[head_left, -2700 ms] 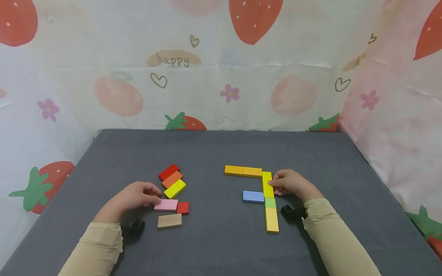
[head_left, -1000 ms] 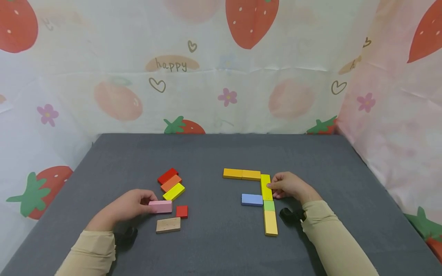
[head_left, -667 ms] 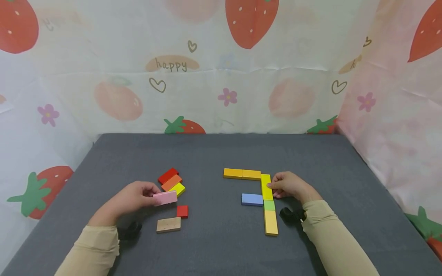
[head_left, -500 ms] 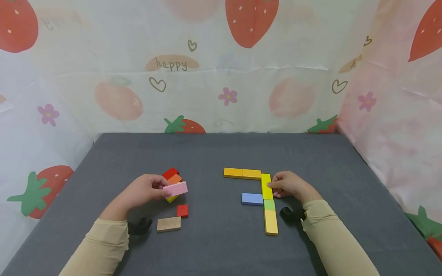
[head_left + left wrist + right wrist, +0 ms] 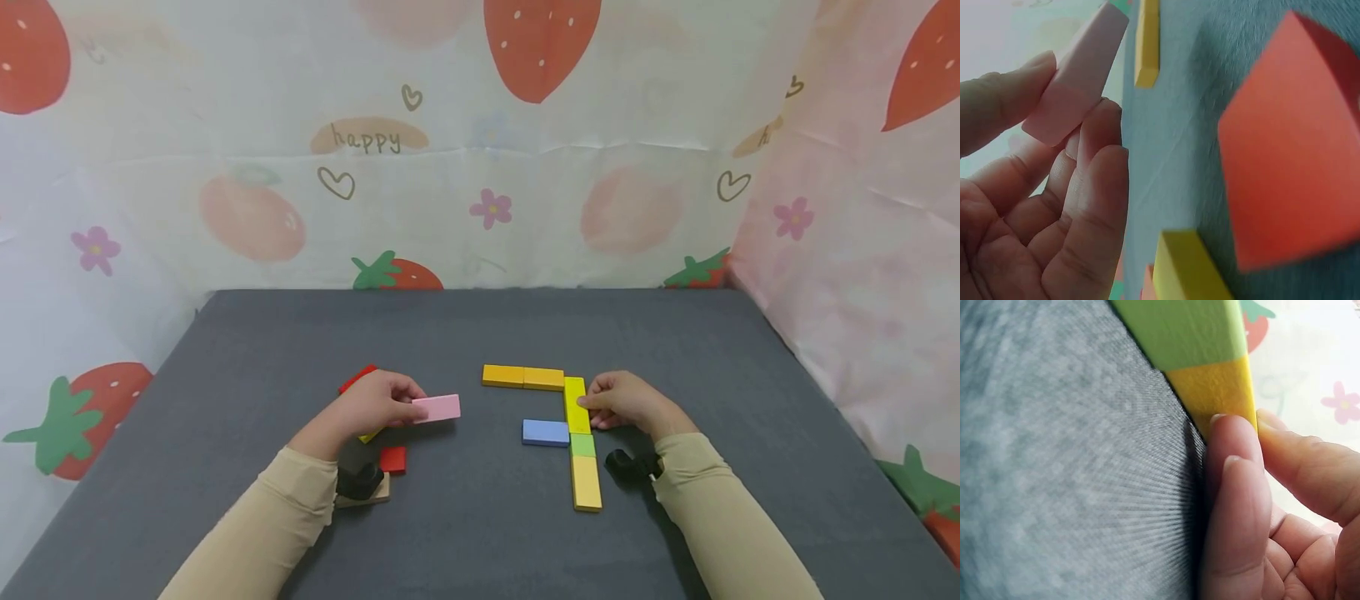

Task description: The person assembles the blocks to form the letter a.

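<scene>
Between thumb and fingers, my left hand (image 5: 377, 402) pinches a pink wooden block (image 5: 438, 407) by its left end, held above the table. The left wrist view shows the same pink block (image 5: 1082, 75) tilted in that grip. My right hand (image 5: 636, 403) rests at the right side of a yellow block (image 5: 575, 404), thumb on its top and fingers against its side. That block joins a line with a green block (image 5: 582, 445) and a light yellow block (image 5: 586, 483). A blue block (image 5: 546, 432) extends leftward from the line; two orange-yellow blocks (image 5: 522, 377) extend left from its far end.
Under and around my left arm lie a red block (image 5: 356, 381), a partly covered yellow block (image 5: 371, 435), a small red block (image 5: 393, 459) and a mostly hidden plain wood block (image 5: 379, 490). Strawberry-print cloth (image 5: 450, 192) walls the dark grey table (image 5: 480, 533).
My left hand has picked up the pink block from beside the small red one and carried it right, over the left pile toward the middle. The right hand keeps its place at the yellow block.
</scene>
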Motion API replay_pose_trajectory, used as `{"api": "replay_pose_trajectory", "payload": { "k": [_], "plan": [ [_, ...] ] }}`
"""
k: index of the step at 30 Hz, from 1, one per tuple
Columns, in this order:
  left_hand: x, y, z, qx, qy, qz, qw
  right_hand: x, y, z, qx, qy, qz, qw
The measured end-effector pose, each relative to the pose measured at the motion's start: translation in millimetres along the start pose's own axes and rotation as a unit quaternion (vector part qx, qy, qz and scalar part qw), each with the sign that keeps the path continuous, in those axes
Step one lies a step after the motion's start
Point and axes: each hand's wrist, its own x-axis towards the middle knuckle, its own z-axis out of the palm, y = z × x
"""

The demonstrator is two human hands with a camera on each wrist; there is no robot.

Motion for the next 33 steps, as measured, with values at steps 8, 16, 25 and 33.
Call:
{"api": "replay_pose_trajectory", "payload": {
  "k": [8, 16, 25, 33],
  "plan": [
    [16.5, 9.9, 18.0, -0.016, -0.035, -0.034, 0.9987, -2.2, -1.9, -0.7, -0.005, 0.002, 0.004, 1.0],
    [30.7, 18.2, 37.5, -0.011, -0.063, -0.047, 0.9968, -2.6, -2.2, 1.5, 0.001, 0.006, 0.004, 1.0],
    [41.3, 22.7, 49.1, -0.031, -0.087, -0.055, 0.9942, -2.1, -1.0, 1.5, 0.002, 0.003, 0.003, 1.0],
    [44.2, 26.0, 53.4, -0.027, -0.096, -0.061, 0.9931, 0.6, 2.0, -0.2, 0.0, 0.0, -0.002, 1.0]
  ]
}}
